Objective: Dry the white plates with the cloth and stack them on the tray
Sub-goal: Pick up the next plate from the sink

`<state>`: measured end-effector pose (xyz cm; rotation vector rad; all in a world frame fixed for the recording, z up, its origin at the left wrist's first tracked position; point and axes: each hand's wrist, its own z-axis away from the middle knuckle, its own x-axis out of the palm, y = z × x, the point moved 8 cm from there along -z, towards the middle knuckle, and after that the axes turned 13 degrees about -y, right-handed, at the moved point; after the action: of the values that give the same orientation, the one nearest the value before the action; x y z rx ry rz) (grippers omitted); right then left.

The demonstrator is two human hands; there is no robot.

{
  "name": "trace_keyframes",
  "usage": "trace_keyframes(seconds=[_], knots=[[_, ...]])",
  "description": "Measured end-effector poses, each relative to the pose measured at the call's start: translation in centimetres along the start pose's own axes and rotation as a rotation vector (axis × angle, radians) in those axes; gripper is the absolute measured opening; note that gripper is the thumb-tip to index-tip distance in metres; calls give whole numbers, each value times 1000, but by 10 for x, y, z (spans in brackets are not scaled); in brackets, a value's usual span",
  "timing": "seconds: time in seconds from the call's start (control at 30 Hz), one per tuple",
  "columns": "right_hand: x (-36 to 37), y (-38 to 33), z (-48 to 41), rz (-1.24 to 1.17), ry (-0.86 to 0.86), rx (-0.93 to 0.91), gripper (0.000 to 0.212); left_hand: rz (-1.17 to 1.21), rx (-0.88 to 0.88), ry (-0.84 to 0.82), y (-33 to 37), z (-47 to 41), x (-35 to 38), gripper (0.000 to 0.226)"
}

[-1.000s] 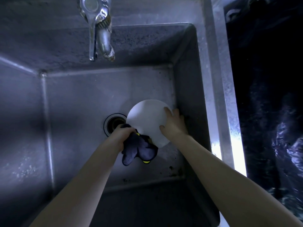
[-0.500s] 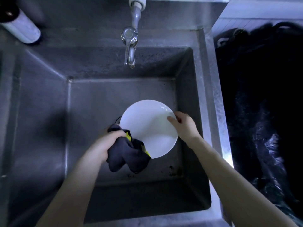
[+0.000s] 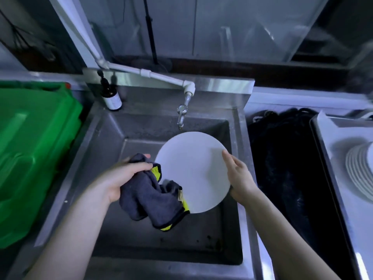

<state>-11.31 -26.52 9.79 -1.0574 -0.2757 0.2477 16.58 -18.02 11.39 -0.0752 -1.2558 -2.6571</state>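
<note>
1. Right now, the left hand (image 3: pixel 121 178) is gripping a dark grey cloth (image 3: pixel 149 197), with its fingers curled tightly round the bunched fabric. Loose folds with a yellow-green edge are hanging below the hand.
2. The right hand (image 3: pixel 240 178) is holding a white plate (image 3: pixel 191 170) by its right rim. Its fingers are closing on that rim, one of them lying on the face turned toward the person. How any fingers behind the plate are lying cannot be told.
3. The plate is being held in the air over the sink (image 3: pixel 141 130). It is tilting up so that its plain face is showing, just nearer than the spout of the tap (image 3: pixel 181 116).
4. The cloth is touching the plate's lower left edge and overlapping it a little.
5. The tap is hanging from a white pipe (image 3: pixel 153 74) that is running along the far side of the sink, and a dark bottle (image 3: pixel 112 98) with a pale label is standing at the sink's far left corner.
6. A green bin (image 3: pixel 34 148) is sitting to the left of the sink.
7. Just right of the sink a black heap (image 3: pixel 286 168) is lying; what it is cannot be told.
8. Farther right, a pale tray (image 3: pixel 331 138) is carrying a stack of white plates (image 3: pixel 359 172), well apart from the held plate and partly cut off by the frame.
</note>
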Motion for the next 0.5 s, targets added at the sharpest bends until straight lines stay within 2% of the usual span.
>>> trace_keyframes(seconds=[0.13, 0.27, 0.33, 0.4, 0.47, 0.5], knots=[[-9, -29, 20, -54, 121, -63, 26, 17, 254, 137, 68, 53, -7, 35], [-6, -46, 34, -5, 160, -125, 38, -20, 658, 215, 145, 103, 9, 44], [-1, -46, 37, 21, 172, -137, 49, -209, 838, 326, 175, 123, 28, 54], [4, -43, 41, 4, 178, -127, 51, -449, 992, 401, 193, 141, 57, 59], [10, -44, 45, -64, 181, -125, 49, -713, 1049, 331, 188, 142, 96, 62], [12, -47, 46, -99, 184, -131, 50, -887, 1000, 264, 176, 135, 116, 63]])
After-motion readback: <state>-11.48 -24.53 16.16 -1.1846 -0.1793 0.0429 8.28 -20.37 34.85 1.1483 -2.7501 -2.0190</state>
